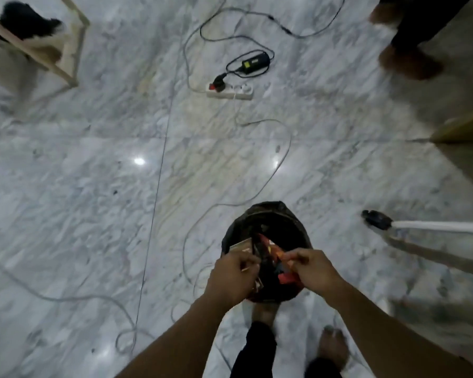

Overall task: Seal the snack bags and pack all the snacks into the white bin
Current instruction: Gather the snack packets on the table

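- left hand [234, 274] is curled round a tan packet [241, 245], and right hand [311, 271] pinches an orange packet [277, 253], lower centre of the frame
- round bin [268, 211] (looks dark, not white tbh) sits straight below both hands, neither clearly nearer
- orange packet slants up-left

floor: glossy grey-white marble tiles [93, 159] | wooden frame [71, 47] upper left | light glints [139, 161]

Over a dark bin [294, 225], the left hand [230, 278] grips a tan packet [241, 245] — the right hand [316, 271] pinches an orange wrapper [277, 252].
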A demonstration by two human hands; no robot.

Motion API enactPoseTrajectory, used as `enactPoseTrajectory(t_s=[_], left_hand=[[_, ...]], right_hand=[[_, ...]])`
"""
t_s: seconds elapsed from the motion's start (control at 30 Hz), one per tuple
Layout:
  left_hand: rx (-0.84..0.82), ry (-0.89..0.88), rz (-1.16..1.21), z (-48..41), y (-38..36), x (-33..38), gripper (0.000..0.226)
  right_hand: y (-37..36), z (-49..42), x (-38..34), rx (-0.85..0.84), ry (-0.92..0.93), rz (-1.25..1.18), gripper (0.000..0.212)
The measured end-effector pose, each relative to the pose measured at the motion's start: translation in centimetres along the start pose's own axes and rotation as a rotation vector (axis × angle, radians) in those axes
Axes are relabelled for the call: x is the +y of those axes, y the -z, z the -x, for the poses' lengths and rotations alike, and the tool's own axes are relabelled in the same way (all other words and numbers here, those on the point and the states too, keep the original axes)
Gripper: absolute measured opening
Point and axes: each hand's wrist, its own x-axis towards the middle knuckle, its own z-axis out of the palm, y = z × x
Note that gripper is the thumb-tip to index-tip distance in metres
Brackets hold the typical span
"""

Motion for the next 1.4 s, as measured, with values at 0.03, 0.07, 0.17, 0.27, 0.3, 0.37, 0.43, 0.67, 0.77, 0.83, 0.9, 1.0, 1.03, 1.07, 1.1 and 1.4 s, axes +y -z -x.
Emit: enactPoseTrajectory(t_s=[0.03, 0.07, 0.17, 0.27, 0.3, 0.37, 0.43, 0.67, 0.77, 0.83, 0.9, 1.0, 1.03, 1.07, 1.1, 1.4], left_hand=[[-0.003, -0.004, 0.002, -2.0, -1.2, -1.1, 0.015], [-0.014, -0.011, -0.005, -3.9, -2.3, -2.1, 0.015], [-0.091, -0.012, -0.033, -7.7, -5.0, -4.5, 0.020], [-0.150, -0.021, -0.075, -9.1, -5.9, -5.6, 0.023], [-0.161, -0.028, -0.097, -9.1, -5.8, -5.6, 0.023], [-0.188, -0.035, -0.145, -8.3, -5.2, -5.1, 0.024], [-0.220, -0.040, -0.178, -7.1, -3.9, -3.7, 0.029], [-0.295, -0.199, -0.282, 1.5, 2.6, 8.7, 0.038], [-0.356, -0.359, -0.328, 7.3, 4.7, 16.2, 0.036], [-0.387, -0.428, -0.358, 11.7, 5.4, 21.0, 0.038], [-0.413, -0.513, -0.373, 16.1, 5.1, 25.5, 0.038], [-0.485, -0.704, -0.461, 22.8, 2.5, 31.8, 0.038], [-0.511, -0.768, -0.492, 25.1, 1.1, 33.6, 0.037], [-0.537, -0.827, -0.515, 27.4, -0.6, 35.5, 0.036], [-0.564, -0.882, -0.540, 29.9, -2.4, 37.1, 0.034], [-0.822, -1.341, -0.757, 54.9, -20.9, 42.0, 0.030]], right_hand=[[-0.8, -2.2, 1.1, 0.025, 0.004, 0.030, 0.016], [-1.4, -4.2, 2.2, 0.041, 0.001, 0.055, 0.016], [-3.1, -8.6, 4.5, 0.018, -0.013, 0.025, 0.019], [-3.7, -10.2, 5.6, -0.006, -0.051, 0.009, 0.024], [-3.8, -10.0, 5.6, -0.002, -0.060, 0.010, 0.023], [-3.6, -8.5, 5.3, 0.024, -0.072, 0.009, 0.019], [-2.7, -6.0, 4.2, 0.038, -0.092, -0.002, 0.016], [5.7, 8.4, -4.5, 0.108, -0.091, -0.057, 0.014], [9.9, 16.8, -8.3, 0.208, -0.054, -0.110, 0.014], [12.5, 23.0, -9.6, 0.290, -0.025, -0.153, 0.014], [15.2, 29.4, -9.8, 0.373, 0.000, -0.192, 0.014], [19.0, 38.8, -7.7, 0.538, 0.047, -0.191, 0.023], [20.2, 41.9, -6.5, 0.602, 0.049, -0.201, 0.023], [21.2, 44.9, -5.1, 0.666, 0.044, -0.218, 0.021], [22.2, 47.9, -3.5, 0.733, 0.034, -0.232, 0.019], [22.8, 74.0, 16.0, 1.222, -0.164, -0.405, 0.021]])
